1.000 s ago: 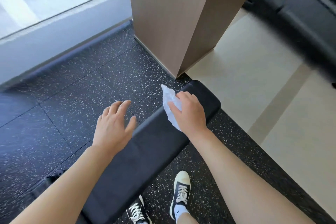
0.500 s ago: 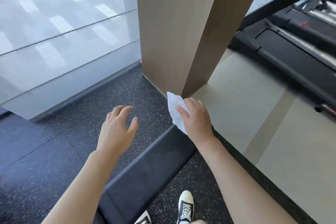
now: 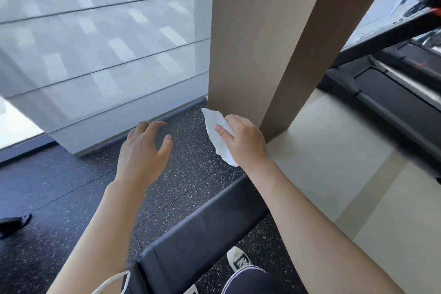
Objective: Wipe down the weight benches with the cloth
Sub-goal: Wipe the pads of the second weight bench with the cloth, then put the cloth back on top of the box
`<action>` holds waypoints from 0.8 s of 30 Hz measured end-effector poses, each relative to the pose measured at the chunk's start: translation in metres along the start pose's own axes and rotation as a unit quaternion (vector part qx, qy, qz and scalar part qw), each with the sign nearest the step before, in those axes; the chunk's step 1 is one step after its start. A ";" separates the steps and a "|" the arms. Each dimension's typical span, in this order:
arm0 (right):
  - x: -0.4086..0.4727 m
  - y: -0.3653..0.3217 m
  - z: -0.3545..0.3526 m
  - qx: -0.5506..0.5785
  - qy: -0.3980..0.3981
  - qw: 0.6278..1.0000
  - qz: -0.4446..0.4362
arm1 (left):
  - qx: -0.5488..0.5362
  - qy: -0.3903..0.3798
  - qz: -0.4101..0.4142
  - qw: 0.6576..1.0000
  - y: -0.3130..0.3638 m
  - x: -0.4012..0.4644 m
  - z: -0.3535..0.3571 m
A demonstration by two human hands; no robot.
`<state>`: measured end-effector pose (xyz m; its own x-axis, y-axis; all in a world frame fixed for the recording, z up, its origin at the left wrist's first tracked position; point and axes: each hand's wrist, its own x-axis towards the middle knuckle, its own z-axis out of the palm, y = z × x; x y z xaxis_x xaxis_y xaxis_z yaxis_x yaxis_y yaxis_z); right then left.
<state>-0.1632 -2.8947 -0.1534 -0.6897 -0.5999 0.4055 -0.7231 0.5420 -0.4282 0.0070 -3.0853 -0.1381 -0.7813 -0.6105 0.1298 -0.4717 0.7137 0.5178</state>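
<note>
The right hand's fingers [image 3: 222, 132] are curled round a white cloth [image 3: 216, 135], pinching it against the palm so that most of it hangs free, one crumpled end poking up past the knuckles, the other trailing down by the wrist. Held that way the cloth looks ready to be pressed flat for another pass. The right hand [image 3: 243, 139] hovers above the far end of the bench [image 3: 202, 231], not touching the pad. The left hand [image 3: 143, 153] holds nothing, its fingers spread and loosely bent over the speckled floor [image 3: 71, 198] beside the bench, probably for balance. The bench is a long black pad whose length runs from the near edge of the view, by the person's shoe [image 3: 239, 261], away toward a brown pillar [image 3: 257, 43], its far end hidden behind the right forearm. A treadmill [image 3: 393, 88] stands well apart to the right.
</note>
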 end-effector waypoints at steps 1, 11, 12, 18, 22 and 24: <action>0.006 0.000 0.001 0.010 -0.010 1.000 -0.008 | 0.002 0.009 -0.007 1.000 0.001 0.001 -0.002; 0.062 0.002 0.014 0.096 -0.078 0.983 -0.133 | 0.056 0.089 -0.139 0.985 0.025 -0.027 -0.016; 0.064 -0.003 0.017 0.110 -0.089 0.978 -0.151 | 0.064 0.103 -0.157 0.980 0.025 -0.038 -0.021; 0.048 -0.073 0.040 0.166 -0.174 0.937 -0.254 | 0.109 0.162 -0.292 0.936 0.022 -0.133 -0.051; 0.003 -0.134 0.050 0.209 -0.210 0.901 -0.317 | 0.130 0.224 -0.378 0.889 0.025 -0.218 -0.071; -0.027 -0.167 0.048 0.222 -0.231 0.881 -0.349 | 0.142 0.253 -0.416 0.862 0.030 -0.264 -0.081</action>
<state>-0.0222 -2.9974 -0.1317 0.0808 -0.9267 0.3670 -0.8086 -0.2763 -0.5195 0.2326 -2.9304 -0.0883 0.1198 -0.9720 0.2024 -0.9197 -0.0319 0.3914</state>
